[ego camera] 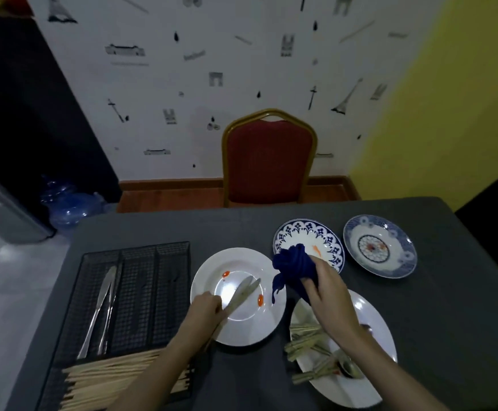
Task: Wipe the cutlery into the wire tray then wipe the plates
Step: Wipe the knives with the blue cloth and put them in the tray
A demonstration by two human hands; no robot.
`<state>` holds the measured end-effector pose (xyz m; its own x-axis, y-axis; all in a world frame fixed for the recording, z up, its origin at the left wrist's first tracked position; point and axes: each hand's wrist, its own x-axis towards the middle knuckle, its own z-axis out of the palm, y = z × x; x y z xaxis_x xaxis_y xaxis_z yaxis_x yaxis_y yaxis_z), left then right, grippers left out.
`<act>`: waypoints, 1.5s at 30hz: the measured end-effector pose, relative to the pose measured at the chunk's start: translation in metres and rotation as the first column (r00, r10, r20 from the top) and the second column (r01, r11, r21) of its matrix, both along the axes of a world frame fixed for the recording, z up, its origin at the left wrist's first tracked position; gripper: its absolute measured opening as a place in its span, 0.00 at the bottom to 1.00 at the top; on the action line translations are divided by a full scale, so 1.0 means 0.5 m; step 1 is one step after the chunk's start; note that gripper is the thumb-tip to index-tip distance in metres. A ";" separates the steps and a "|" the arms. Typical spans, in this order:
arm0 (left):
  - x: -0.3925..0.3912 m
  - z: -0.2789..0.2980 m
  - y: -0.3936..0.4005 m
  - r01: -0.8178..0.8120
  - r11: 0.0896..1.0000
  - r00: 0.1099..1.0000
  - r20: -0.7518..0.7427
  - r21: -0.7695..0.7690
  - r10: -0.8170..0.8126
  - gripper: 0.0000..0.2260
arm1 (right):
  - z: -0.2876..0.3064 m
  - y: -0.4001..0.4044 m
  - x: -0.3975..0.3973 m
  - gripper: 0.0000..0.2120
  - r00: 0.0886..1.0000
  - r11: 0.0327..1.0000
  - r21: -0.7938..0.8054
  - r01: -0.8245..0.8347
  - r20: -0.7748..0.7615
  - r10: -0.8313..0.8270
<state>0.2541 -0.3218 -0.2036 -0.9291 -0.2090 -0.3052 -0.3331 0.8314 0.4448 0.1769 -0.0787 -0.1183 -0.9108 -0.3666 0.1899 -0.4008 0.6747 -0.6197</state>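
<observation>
My left hand (206, 307) grips the handles of two table knives (243, 293), whose blades point up-right over a round white plate (242, 327) with red sauce spots. Just right of the blades, my right hand (328, 287) holds a bunched dark blue cloth (293, 262). The black wire tray (141, 295) sits at the left with two knives (102, 310) in one compartment and a bundle of chopsticks (114, 378) across its near end. An oval white plate (369, 378) under my right forearm carries several dirty chopsticks and spoons (316, 342).
Two blue-patterned plates stand behind: one (304, 232) partly hidden by the cloth, with an orange smear, the other (379, 247) at the far right. The table has a dark grey cloth (449, 307). A red chair (268, 161) stands at the far edge.
</observation>
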 end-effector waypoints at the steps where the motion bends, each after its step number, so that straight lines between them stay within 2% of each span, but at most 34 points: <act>1: 0.004 0.005 -0.002 -0.024 1.000 0.999 -0.039 0.019 0.025 0.16 | -0.001 0.003 0.000 0.16 1.000 1.000 0.001 0.005 0.000 -0.005; 3: 0.013 0.020 -0.004 -0.076 0.993 0.992 -0.090 0.090 0.084 0.14 | 0.000 0.002 -0.002 0.15 1.000 1.000 -0.009 0.014 0.008 -0.014; 5: 0.019 0.048 -0.002 -0.136 0.963 0.984 -0.079 0.231 0.158 0.10 | 0.007 -0.004 -0.007 0.14 1.000 0.999 -0.050 0.019 0.014 -0.018; 7: 0.019 0.092 0.007 -0.238 0.883 0.958 -0.052 0.405 0.282 0.11 | 0.031 -0.018 -0.018 0.10 0.995 0.981 -0.178 0.076 0.077 -0.064; 10: 0.009 0.160 0.029 -0.364 0.721 0.895 0.008 0.590 0.446 0.12 | 0.088 -0.052 -0.038 0.05 0.968 0.881 -0.418 0.221 0.205 -0.146; 12: 0.001 0.204 0.044 -0.366 0.673 0.889 0.028 0.643 0.457 0.12 | 0.117 -0.075 -0.047 0.06 0.975 0.863 -0.458 0.213 0.150 -0.162; 14: -0.004 0.245 0.059 -0.324 0.638 0.901 0.022 0.699 0.433 0.12 | 0.137 -0.095 -0.048 0.11 0.993 0.918 -0.386 0.094 -0.027 -0.113; 16: -0.003 0.281 0.076 -0.258 0.579 0.912 -0.002 0.773 0.410 0.11 | 0.145 -0.111 -0.040 0.15 0.974 0.976 -0.215 -0.035 -0.225 -0.015; 18: 0.003 0.306 0.088 -0.198 0.532 0.918 -0.033 0.823 0.394 0.11 | 0.142 -0.126 -0.021 0.17 0.929 0.991 -0.045 -0.126 -0.355 0.102; 20: 0.008 0.316 0.091 -0.164 0.527 0.920 -0.063 0.834 0.386 0.10 | 0.129 -0.136 -0.002 0.19 0.870 0.977 0.097 -0.192 -0.444 0.215; 23: 0.012 0.314 0.085 -0.137 0.600 0.926 -0.114 0.788 0.361 0.10 | 0.119 -0.133 -0.013 0.20 0.844 0.953 0.221 -0.206 -0.453 0.288; 25: 0.009 0.315 0.088 -0.141 0.635 0.923 -0.131 0.759 0.361 0.11 | 0.124 -0.125 -0.035 0.20 0.885 0.968 0.193 -0.162 -0.405 0.229; 27: 0.006 0.317 0.089 -0.161 0.632 0.913 -0.129 0.758 0.387 0.12 | 0.135 -0.130 -0.035 0.19 0.928 0.987 0.109 -0.116 -0.343 0.147; 29: -0.003 0.322 0.083 -0.179 0.613 0.896 -0.131 0.769 0.425 0.11 | 0.146 -0.153 -0.012 0.19 0.928 0.985 0.060 -0.164 -0.329 0.174; 32: 0.003 0.324 0.046 -0.221 0.560 0.841 -0.135 0.799 0.524 0.10 | 0.163 -0.199 0.003 0.19 0.868 0.933 0.154 -0.326 -0.343 0.360; 35: 0.013 0.321 0.040 -0.195 0.597 0.855 -0.164 0.778 0.492 0.11 | 0.167 -0.212 -0.058 0.19 0.909 0.960 0.177 -0.219 -0.320 0.266; 37: 0.014 0.320 0.048 -0.200 0.589 0.852 -0.158 0.783 0.500 0.11 | 0.169 -0.216 -0.066 0.19 0.932 0.976 0.154 -0.156 -0.305 0.197; 41: 0.007 0.318 0.042 -0.232 0.463 0.813 -0.091 0.855 0.574 0.10 | 0.167 -0.227 -0.009 0.19 0.871 0.922 0.176 -0.343 -0.307 0.383; 43: 0.017 0.313 0.034 -0.225 0.482 0.826 -0.097 0.847 0.555 0.10 | 0.157 -0.220 -0.024 0.19 0.871 0.921 0.184 -0.344 -0.304 0.386; 45: 0.024 0.309 0.036 -0.224 0.525 0.842 -0.108 0.821 0.529 0.11 | 0.149 -0.218 -0.060 0.18 0.923 0.958 0.159 -0.238 -0.271 0.274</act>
<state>0.2663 -0.3037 -0.0490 -0.8853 -0.3973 -0.2418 -0.2479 -0.0367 0.9681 0.1469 -0.1879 -0.0438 -0.6959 -0.6164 0.3685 -0.7180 0.5879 -0.3725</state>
